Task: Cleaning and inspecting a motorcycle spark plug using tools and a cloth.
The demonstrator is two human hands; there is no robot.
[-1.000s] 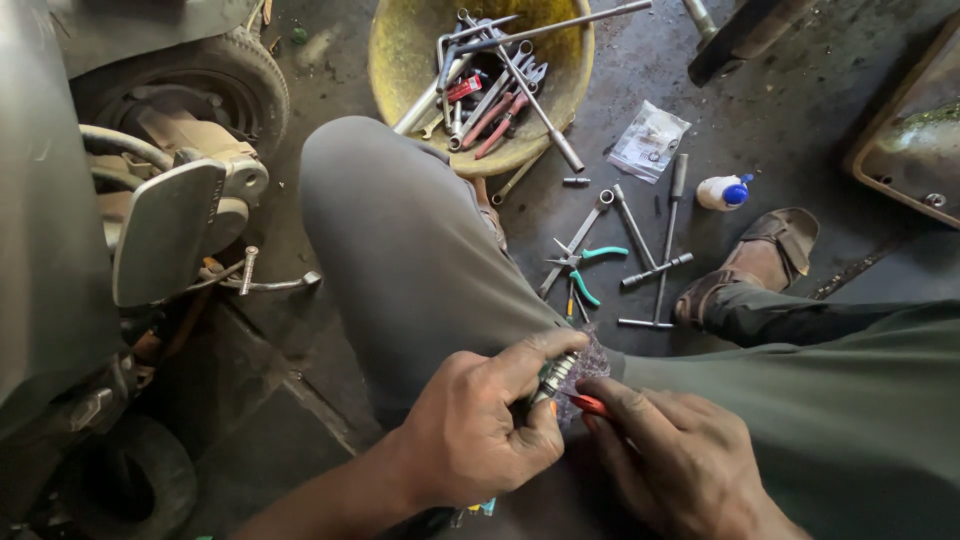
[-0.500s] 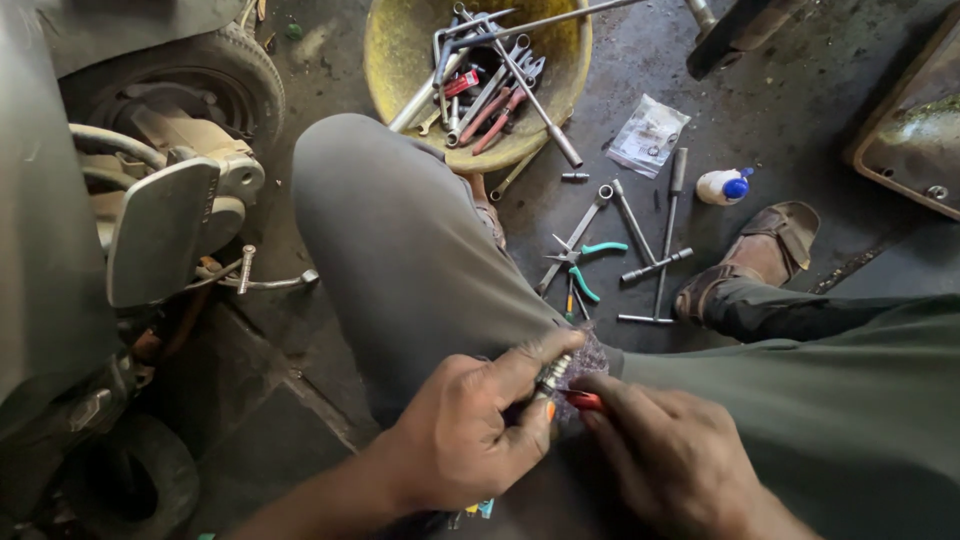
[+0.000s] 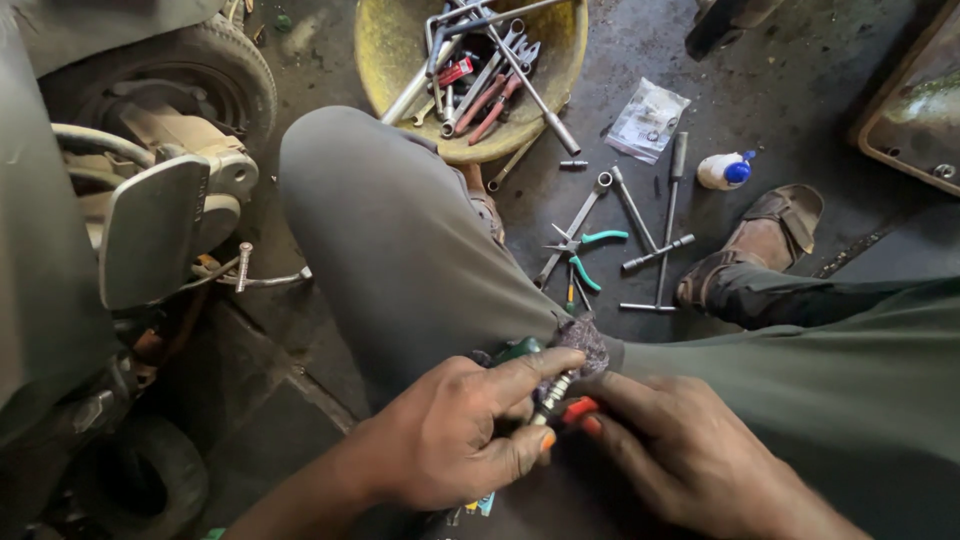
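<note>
My left hand (image 3: 450,440) pinched a small metal part (image 3: 553,395) between thumb and fingers, low and near me, right over my lap. My right hand (image 3: 690,455) pressed an orange tool (image 3: 578,408) against that part, its fingers closed around it. A dark rag (image 3: 580,342) lay on my leg, touching the part. Far off on the floor (image 3: 800,110) sat a yellow bowl (image 3: 400,50) full of wrenches. Green pliers (image 3: 585,250) lay between my legs, and a white bottle (image 3: 722,171) stood to the right.
</note>
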